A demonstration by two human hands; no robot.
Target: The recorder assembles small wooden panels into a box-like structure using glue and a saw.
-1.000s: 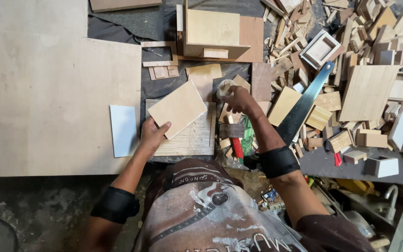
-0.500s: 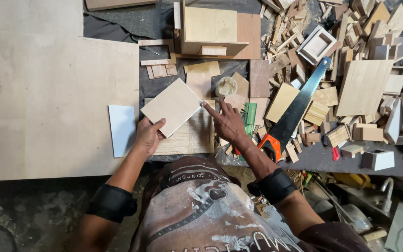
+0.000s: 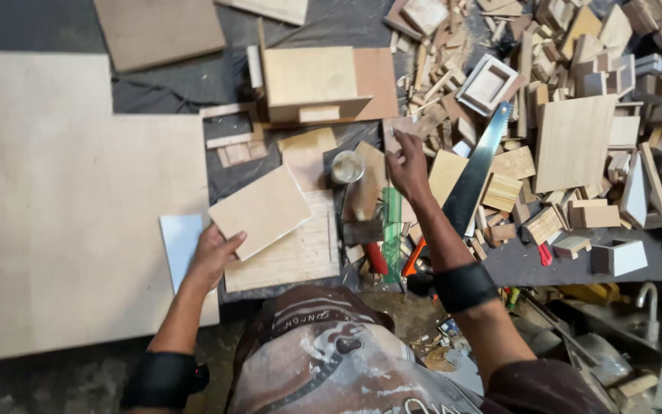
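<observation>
Two hands are at work over a crowded dark surface (image 3: 285, 23): the left hand (image 3: 212, 257) rests with its fingers closed on the near corner of a square wooden panel (image 3: 260, 211), which lies tilted on a larger scored board (image 3: 300, 249), while the right hand (image 3: 406, 165) reaches forward with its fingers loosely spread, touching small offcuts just beyond a green ruler (image 3: 391, 230); whether it grips anything there I cannot tell. The panel sits in the middle of the surface, just right of a big pale sheet (image 3: 63, 215) and a small white card (image 3: 179, 241). To handle the panel well, the left hand would do best keeping a flat, firm hold near that corner so it does not slide off the board beneath. Open room is scarce: a small round jar (image 3: 347, 166) stands just beside the panel's right edge, a handsaw (image 3: 473, 180) lies slanted close to the right forearm with its blade pointing away, and a heap of wood scraps (image 3: 576, 115) fills the right side. The clearest free stretch is leftward, over the pale sheet; a half-built wooden box (image 3: 316, 80) closes off the far side.
</observation>
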